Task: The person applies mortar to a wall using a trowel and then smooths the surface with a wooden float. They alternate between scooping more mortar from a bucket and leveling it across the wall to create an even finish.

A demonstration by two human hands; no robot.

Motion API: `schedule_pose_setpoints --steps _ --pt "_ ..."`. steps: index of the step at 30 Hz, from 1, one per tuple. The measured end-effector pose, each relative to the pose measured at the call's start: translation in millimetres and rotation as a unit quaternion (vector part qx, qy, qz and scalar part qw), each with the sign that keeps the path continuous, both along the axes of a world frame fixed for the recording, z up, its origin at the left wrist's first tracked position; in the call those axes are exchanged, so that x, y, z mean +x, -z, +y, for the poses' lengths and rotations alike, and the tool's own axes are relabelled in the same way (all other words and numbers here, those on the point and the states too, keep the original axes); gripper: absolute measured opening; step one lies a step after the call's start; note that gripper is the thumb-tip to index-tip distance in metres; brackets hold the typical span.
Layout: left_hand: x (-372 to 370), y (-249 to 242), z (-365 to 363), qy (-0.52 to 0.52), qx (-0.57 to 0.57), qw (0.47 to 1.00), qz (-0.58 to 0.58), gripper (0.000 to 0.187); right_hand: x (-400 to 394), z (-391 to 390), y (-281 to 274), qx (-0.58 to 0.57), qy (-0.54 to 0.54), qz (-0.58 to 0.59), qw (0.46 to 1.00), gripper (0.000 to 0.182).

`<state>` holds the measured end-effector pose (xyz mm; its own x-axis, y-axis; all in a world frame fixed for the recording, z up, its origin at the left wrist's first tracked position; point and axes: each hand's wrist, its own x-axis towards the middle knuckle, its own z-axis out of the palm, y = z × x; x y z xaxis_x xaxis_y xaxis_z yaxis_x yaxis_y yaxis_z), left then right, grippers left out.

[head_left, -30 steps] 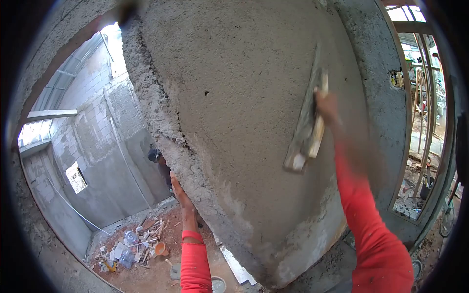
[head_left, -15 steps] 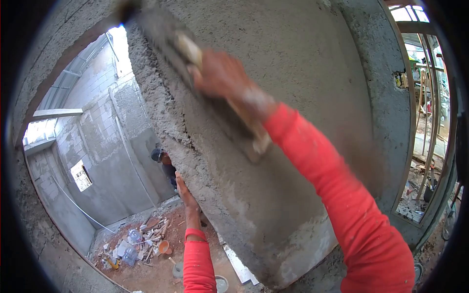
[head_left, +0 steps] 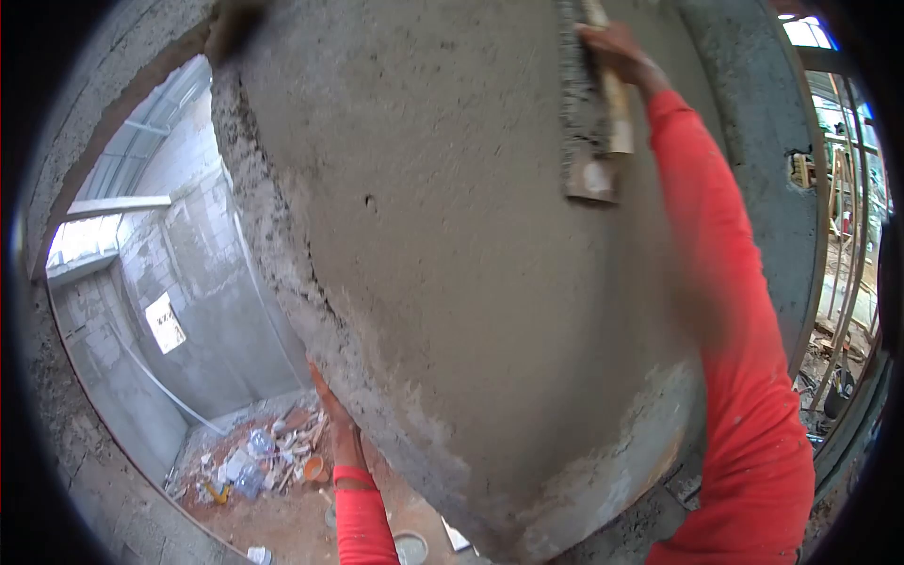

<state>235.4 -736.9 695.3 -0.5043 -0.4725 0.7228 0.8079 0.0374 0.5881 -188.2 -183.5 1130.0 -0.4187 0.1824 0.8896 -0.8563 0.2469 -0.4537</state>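
Note:
Wet grey plaster covers the wall panel (head_left: 452,245) that fills the middle of the view. High at the right, my right hand (head_left: 617,55) is wrapped round the handle of a long wooden float (head_left: 595,179), which lies against the plaster with mortar along its left edge. My left hand (head_left: 336,414) rests at the panel's rough left edge, low in the view, its fingers pointing up; it holds no tool. Both arms wear red sleeves.
Beyond the left opening is a room with block walls (head_left: 226,330), a small window (head_left: 166,323) and a rubble pile (head_left: 264,457) with an orange bucket (head_left: 314,468). A pale round container (head_left: 411,548) stands below. At right, another opening shows poles (head_left: 847,226).
My right hand has carried the float from the panel's upper left to its upper right. The view has shifted, and the person seen beyond the left edge is now out of sight.

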Motion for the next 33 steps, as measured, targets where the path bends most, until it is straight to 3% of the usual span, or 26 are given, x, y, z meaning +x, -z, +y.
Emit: schedule_pose_setpoints --steps 5,6,8,11,14,16,18,21,23,26,28,30,33 --pt "4 -6 12 -0.003 0.026 1.000 -0.012 0.079 -44 76 182 -0.018 0.030 -0.114 0.993 0.025" --pt "1 -4 7 0.000 0.038 0.999 -0.007 0.079 -6 72 223 -0.139 -0.043 -0.198 0.970 0.036" --pt "-4 -1 -3 0.010 0.030 0.999 -0.005 0.079 0 70 305 -0.170 -0.086 -0.216 0.958 0.055" --pt "1 -9 13 -0.010 0.026 1.000 -0.007 0.080 40 27 392 -0.203 -0.054 -0.231 0.950 0.052" --pt "-5 -6 5 -0.010 0.021 1.000 -0.011 0.080 166 -60 405 -0.144 0.044 -0.223 0.963 0.049" --pt "-5 -5 0 -0.013 0.009 1.000 -0.013 0.080 210 -110 402 -0.098 -0.021 -0.177 0.979 0.049" --pt "-5 -9 7 -0.032 -0.009 0.999 -0.012 0.081 279 -164 371 -0.035 -0.017 -0.209 0.977 0.056" --pt "-9 -6 4 -0.085 0.018 0.996 -0.021 0.081 349 -244 344 0.040 0.082 -0.031 0.995 0.051" --pt "17 -20 -4 -0.082 0.068 0.987 -0.120 0.082 391 -270 339 0.100 0.050 -0.032 0.993 0.055" --pt "68 -28 -53 -0.025 0.073 0.994 -0.083 0.081 423 -284 375 0.133 0.016 0.005 0.991 0.054" --pt "112 -59 -55 -0.281 0.036 0.959 0.006 0.074 436 -288 436 0.215 0.019 0.064 0.974 0.048" --pt "154 -112 -9 -0.428 -0.001 0.899 0.095 0.058 440 -285 508 0.333 -0.054 0.098 0.936 0.043" --pt "170 -172 72 -0.504 -0.292 0.805 0.114 0.034 458 -278 624 0.440 -0.067 0.170 0.879 0.042"
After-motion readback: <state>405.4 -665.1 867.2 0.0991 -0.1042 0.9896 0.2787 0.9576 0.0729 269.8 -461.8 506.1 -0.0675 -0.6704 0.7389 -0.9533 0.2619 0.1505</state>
